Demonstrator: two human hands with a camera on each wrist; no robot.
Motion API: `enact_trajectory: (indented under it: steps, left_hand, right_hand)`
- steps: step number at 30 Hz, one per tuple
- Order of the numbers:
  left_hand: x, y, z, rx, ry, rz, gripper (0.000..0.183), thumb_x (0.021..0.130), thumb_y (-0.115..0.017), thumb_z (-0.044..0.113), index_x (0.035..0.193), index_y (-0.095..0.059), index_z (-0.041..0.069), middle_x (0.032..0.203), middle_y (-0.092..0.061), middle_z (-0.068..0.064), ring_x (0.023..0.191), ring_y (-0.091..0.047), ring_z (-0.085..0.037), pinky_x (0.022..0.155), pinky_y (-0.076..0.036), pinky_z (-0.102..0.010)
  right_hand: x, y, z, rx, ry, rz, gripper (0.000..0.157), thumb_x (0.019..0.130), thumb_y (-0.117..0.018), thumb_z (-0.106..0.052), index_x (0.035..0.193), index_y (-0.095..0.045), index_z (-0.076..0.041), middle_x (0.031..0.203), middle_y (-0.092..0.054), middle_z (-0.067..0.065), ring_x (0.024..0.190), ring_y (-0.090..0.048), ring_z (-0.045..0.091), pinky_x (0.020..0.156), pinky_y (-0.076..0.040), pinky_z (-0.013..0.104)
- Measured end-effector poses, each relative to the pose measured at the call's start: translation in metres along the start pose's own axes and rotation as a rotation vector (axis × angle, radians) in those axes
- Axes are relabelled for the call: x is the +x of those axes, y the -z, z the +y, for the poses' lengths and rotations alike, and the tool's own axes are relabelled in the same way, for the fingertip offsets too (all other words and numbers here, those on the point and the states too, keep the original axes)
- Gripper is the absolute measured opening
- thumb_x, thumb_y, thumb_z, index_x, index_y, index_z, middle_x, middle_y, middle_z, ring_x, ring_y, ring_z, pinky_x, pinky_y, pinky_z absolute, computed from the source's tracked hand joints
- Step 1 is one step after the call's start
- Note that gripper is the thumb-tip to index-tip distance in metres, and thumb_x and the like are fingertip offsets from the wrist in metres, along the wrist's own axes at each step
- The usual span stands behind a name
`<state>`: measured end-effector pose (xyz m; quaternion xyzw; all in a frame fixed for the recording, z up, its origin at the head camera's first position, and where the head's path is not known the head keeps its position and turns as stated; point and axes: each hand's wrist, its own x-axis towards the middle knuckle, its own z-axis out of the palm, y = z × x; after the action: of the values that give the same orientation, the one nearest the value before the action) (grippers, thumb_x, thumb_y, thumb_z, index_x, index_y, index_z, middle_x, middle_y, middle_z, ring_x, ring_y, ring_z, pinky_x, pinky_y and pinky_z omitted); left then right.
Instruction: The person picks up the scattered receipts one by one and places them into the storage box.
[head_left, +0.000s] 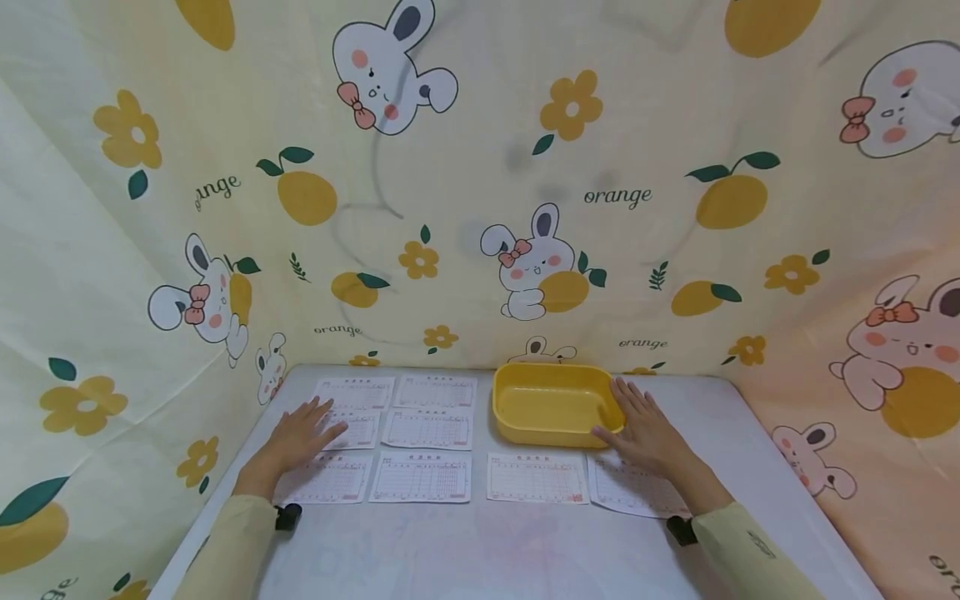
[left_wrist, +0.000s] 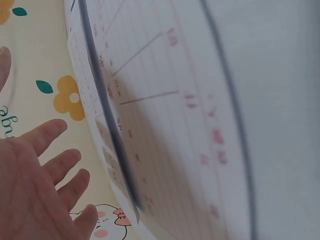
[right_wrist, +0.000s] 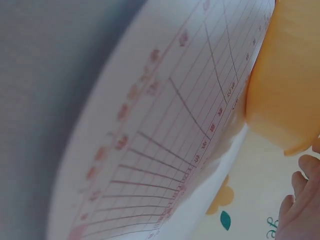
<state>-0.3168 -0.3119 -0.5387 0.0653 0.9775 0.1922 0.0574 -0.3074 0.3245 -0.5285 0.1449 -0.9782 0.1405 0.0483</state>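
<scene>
My left hand point(head_left: 298, 437) hovers with spread, straight fingers over the left column of printed paper slips point(head_left: 422, 477). In the left wrist view that hand point(left_wrist: 32, 187) shows extended fingers with nothing in them, beside a lined slip point(left_wrist: 150, 115). At the right side of a yellow plastic basin point(head_left: 551, 435) is my right hand point(head_left: 651, 437), its fingers straight and fingertips right at the rim. The thumb overlaps the basin's front corner. Under this hand lies a slip point(head_left: 630, 492), partly hidden by it. The right wrist view has the basin point(right_wrist: 285, 75) close beyond the slip point(right_wrist: 165, 125).
Slips lie in two columns on the left of the white table point(head_left: 487, 554), and another slip point(head_left: 537, 478) sits in front of the basin. A patterned cloth point(head_left: 465, 183) with rabbits and oranges stands behind the table and along both sides.
</scene>
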Motion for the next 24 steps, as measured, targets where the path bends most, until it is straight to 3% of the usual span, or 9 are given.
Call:
enact_trajectory:
  steps: [7, 24]
  left_hand:
    - [0.011, 0.006, 0.001, -0.012, 0.011, -0.012, 0.085, 0.109, -0.049, 0.059, 0.167, -0.028, -0.001, 0.172, -0.016, -0.034, 0.159, -0.010, -0.056, 0.125, -0.003, -0.073]
    - [0.026, 0.015, -0.002, -0.051, 0.117, -0.075, 0.093, 0.106, -0.040, 0.071, 0.169, -0.024, 0.004, 0.174, -0.011, -0.031, 0.157, -0.008, -0.061, 0.121, -0.009, -0.078]
  right_hand:
    - [0.007, -0.001, -0.001, 0.015, -0.006, -0.004, 0.109, 0.101, -0.057, -0.070, 0.170, -0.012, 0.000, 0.178, -0.010, 0.021, 0.163, -0.013, 0.045, 0.129, -0.009, 0.064]
    - [0.027, -0.012, -0.005, 0.051, -0.027, -0.001, 0.110, 0.099, -0.056, -0.073, 0.171, -0.013, -0.002, 0.178, -0.011, 0.020, 0.164, -0.012, 0.042, 0.130, -0.009, 0.062]
